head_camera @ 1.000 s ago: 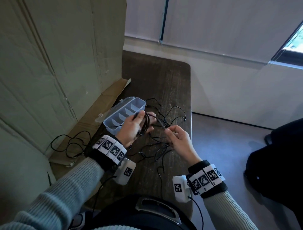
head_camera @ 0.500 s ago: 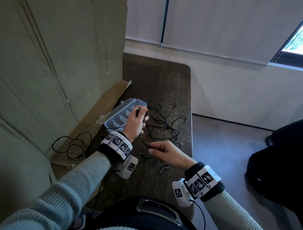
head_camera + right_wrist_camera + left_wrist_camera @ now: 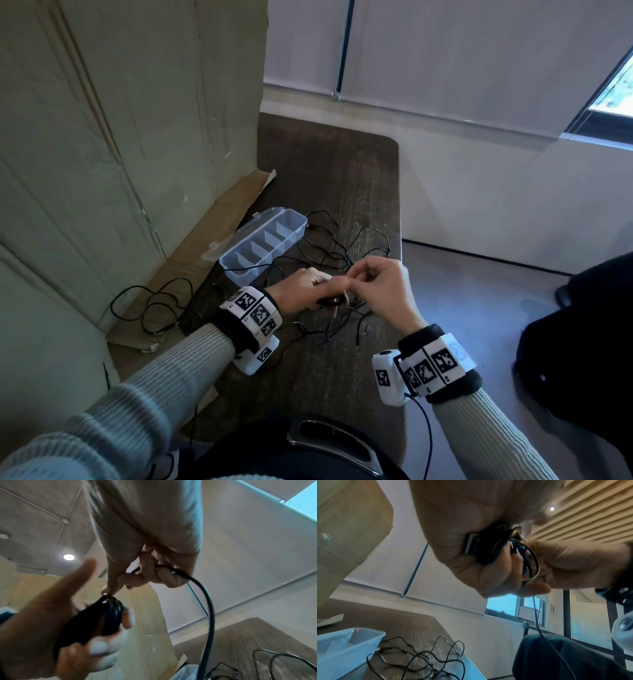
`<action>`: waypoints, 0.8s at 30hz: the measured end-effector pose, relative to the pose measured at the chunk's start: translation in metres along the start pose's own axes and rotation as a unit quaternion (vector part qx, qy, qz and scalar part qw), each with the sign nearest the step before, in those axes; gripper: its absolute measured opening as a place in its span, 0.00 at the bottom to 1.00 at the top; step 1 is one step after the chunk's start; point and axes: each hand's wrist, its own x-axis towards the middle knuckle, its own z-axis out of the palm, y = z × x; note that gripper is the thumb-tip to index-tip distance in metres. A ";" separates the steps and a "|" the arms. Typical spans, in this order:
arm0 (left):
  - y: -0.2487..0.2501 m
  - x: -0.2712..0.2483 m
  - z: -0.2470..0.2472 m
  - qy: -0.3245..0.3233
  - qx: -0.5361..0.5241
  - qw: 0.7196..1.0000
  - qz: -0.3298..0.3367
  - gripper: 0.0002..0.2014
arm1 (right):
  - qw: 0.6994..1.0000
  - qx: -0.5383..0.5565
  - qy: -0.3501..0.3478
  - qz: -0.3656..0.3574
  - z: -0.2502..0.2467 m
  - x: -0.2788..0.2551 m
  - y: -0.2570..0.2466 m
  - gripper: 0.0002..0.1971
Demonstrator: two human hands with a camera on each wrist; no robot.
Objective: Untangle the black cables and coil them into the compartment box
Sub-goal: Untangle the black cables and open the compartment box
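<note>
My left hand (image 3: 317,291) grips a small coil of black cable (image 3: 330,301) just above the table, in front of the clear compartment box (image 3: 274,257). In the left wrist view the coil (image 3: 505,550) sits wrapped inside the curled fingers. My right hand (image 3: 356,277) meets the left one and pinches the free strand of that cable (image 3: 173,570), which hangs down to the table. More loose black cables (image 3: 342,253) lie tangled beside the box and under my hands. The box is open, and the compartments I can see hold nothing.
A tall cardboard sheet (image 3: 120,137) stands along the left, with a flattened flap (image 3: 191,260) under the box's lid. Another black cable (image 3: 150,305) lies on that flap. The dark table (image 3: 329,178) ends at the right near my right hand. A dark bag (image 3: 582,342) is on the floor.
My left hand has pulled back from the box with the coil. My right hand has risen from the table and joined it, now pinching the strand at the coil.
</note>
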 end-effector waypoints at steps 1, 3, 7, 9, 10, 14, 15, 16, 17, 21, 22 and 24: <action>0.000 -0.001 -0.002 -0.013 0.048 0.999 0.007 0.26 | 1.000 0.023 -0.003 0.012 -0.001 0.001 0.002 0.13; 0.002 -0.003 -0.004 -0.027 0.080 0.996 0.007 0.18 | 0.997 0.064 -0.031 0.024 -0.001 0.001 0.006 0.15; 0.012 -0.011 -0.009 -0.004 -0.076 0.997 0.010 0.16 | 0.985 0.151 -0.043 0.070 0.000 0.000 0.017 0.10; 0.013 -0.014 -0.014 0.047 -0.164 0.985 -0.002 0.19 | 0.984 0.150 -0.030 0.088 -0.002 -0.001 0.025 0.13; 0.014 -0.014 -0.016 0.068 -0.203 0.977 -0.016 0.19 | 0.983 0.157 -0.030 0.095 -0.003 -0.002 0.028 0.12; 0.012 -0.011 -0.019 0.137 -0.307 0.941 -0.039 0.20 | 0.976 0.169 -0.082 0.111 0.000 -0.010 0.035 0.10; 0.012 -0.009 -0.020 0.155 -0.337 0.928 -0.033 0.21 | 0.974 0.168 -0.096 0.118 0.002 -0.013 0.036 0.10; 0.012 -0.008 -0.020 0.166 -0.362 0.917 -0.026 0.22 | 0.972 0.165 -0.110 0.128 0.005 -0.015 0.037 0.10; 0.011 -0.007 -0.021 0.170 -0.377 0.910 -0.021 0.22 | 0.970 0.154 -0.125 0.137 0.008 -0.018 0.037 0.11; 0.013 -0.002 -0.020 0.164 -0.407 0.898 -0.001 0.20 | 0.969 0.041 -0.214 0.114 0.019 -0.027 0.033 0.13; 0.017 -0.001 -0.019 0.173 -0.430 0.886 0.005 0.18 | 0.966 0.003 -0.240 0.098 0.021 -0.029 0.030 0.13; 0.021 0.000 -0.018 0.204 -0.468 0.860 0.013 0.12 | 0.951 -0.062 -0.293 0.071 0.022 -0.032 0.023 0.13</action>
